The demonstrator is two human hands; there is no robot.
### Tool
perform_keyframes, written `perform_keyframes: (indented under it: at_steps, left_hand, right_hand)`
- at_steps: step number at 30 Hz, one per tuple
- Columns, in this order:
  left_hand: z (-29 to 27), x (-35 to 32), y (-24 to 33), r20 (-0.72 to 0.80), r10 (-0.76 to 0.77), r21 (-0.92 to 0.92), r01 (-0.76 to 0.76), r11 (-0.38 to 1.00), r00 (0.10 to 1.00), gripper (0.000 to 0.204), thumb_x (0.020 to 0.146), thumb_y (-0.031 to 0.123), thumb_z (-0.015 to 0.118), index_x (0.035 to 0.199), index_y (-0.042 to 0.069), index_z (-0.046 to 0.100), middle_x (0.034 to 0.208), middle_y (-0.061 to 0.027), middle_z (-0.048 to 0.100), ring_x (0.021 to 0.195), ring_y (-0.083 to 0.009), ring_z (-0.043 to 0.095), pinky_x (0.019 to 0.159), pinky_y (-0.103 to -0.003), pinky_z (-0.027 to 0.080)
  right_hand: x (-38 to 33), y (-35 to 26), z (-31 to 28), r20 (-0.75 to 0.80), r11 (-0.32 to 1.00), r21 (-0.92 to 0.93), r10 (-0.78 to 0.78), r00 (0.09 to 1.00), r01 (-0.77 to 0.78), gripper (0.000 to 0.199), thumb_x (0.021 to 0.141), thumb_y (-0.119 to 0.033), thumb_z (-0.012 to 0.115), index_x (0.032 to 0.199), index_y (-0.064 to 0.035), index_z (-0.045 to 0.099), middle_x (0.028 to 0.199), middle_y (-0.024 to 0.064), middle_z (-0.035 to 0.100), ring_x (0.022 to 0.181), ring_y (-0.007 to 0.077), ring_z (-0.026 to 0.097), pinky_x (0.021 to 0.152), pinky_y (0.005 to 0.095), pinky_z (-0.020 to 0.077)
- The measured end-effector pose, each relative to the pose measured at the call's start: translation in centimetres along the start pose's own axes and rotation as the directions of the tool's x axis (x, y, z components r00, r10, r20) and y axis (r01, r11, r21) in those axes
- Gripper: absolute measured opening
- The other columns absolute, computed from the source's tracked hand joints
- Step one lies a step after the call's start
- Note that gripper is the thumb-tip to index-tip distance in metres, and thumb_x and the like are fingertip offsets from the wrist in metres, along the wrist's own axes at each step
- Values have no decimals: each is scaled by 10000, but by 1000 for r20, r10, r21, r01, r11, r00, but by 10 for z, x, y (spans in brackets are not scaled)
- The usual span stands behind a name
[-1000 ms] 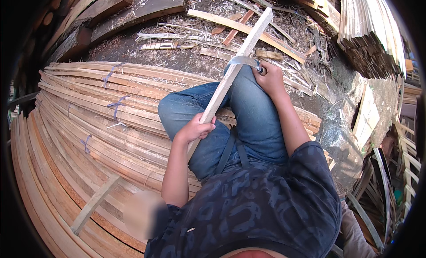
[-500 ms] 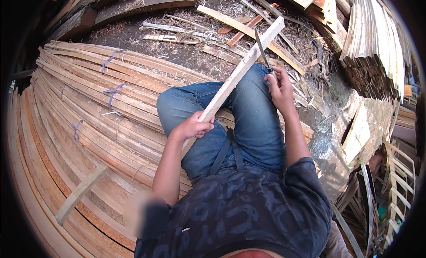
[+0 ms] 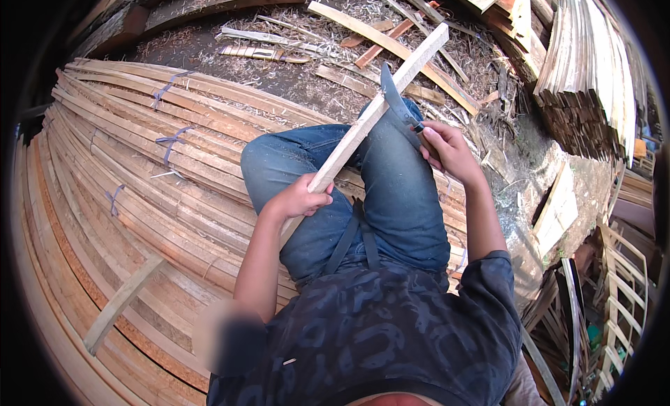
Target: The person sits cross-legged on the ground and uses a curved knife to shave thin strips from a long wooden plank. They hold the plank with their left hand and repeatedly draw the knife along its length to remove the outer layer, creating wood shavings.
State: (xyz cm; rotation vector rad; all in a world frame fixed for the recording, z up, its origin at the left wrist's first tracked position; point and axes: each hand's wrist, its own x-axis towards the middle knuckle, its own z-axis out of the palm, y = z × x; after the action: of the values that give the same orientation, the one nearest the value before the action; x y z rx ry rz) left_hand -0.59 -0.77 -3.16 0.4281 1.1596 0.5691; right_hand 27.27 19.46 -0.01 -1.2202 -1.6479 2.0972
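My left hand (image 3: 304,196) is closed around the lower part of a long, pale squared wooden stick (image 3: 356,135). The stick slants up and away to the right across my lap, its far end beyond my knee. My right hand (image 3: 450,152) grips the dark handle of a broad-bladed knife (image 3: 398,101). Its curved grey blade lies with the broad side showing, over my right knee and against or just beside the stick; I cannot tell whether the edge touches the wood. Part of the handle is hidden in my fingers.
Bundled wooden strips (image 3: 202,196), tied with purple bands, spread beneath me and to the left. A crosspiece (image 3: 125,305) lies over them. Shavings and loose offcuts (image 3: 380,46) litter the ground ahead. Stacked thin boards (image 3: 583,78) stand at the far right, with a slatted wooden frame (image 3: 621,294) nearer.
My right hand has moved slightly down and right and turned the knife, so its blade now shows broad and points up-left across the stick. The left hand keeps its hold, barely shifted.
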Motion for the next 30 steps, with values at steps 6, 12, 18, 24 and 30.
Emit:
perform_keyframes:
  at_steps: [6,12,18,24,30]
  left_hand:
    - [4,-1,3,-46,56,127,-49,991,997,203,801,67,679,900,81,502,699,19,487,521,-53,407,448,-231,327]
    - [5,-2,3,-76,16,138,-6,990,997,211,801,67,683,891,85,494,701,27,478,524,-45,396,446,-223,323]
    - [7,-1,4,-57,23,142,-15,990,998,215,800,66,684,897,86,493,699,30,468,532,-43,400,445,-225,322]
    - [5,1,2,-71,11,133,-2,991,997,210,797,75,688,892,85,500,705,31,478,530,-48,415,454,-225,339]
    - [5,-2,2,-92,3,203,16,979,996,206,796,97,695,871,90,504,692,31,489,528,-53,429,460,-227,354]
  right_hand:
    - [21,-2,-9,-286,965,141,-173,942,220,276,1030,-218,477,1240,-47,533,712,55,602,451,54,431,391,201,333]
    - [12,0,13,126,994,-92,-38,991,50,254,1006,-186,537,1223,-62,584,673,20,605,475,42,436,437,198,339]
    - [30,-12,-12,-291,940,215,-197,936,265,267,1022,-201,505,1217,-19,526,734,93,625,422,60,450,357,210,337]
    - [10,6,10,105,992,-86,-85,991,94,254,998,-207,557,1205,-61,580,663,30,610,452,43,444,396,212,336]
    - [12,-20,1,63,997,75,-3,998,-2,258,969,-191,600,1170,-30,578,671,32,625,439,48,453,392,209,326]
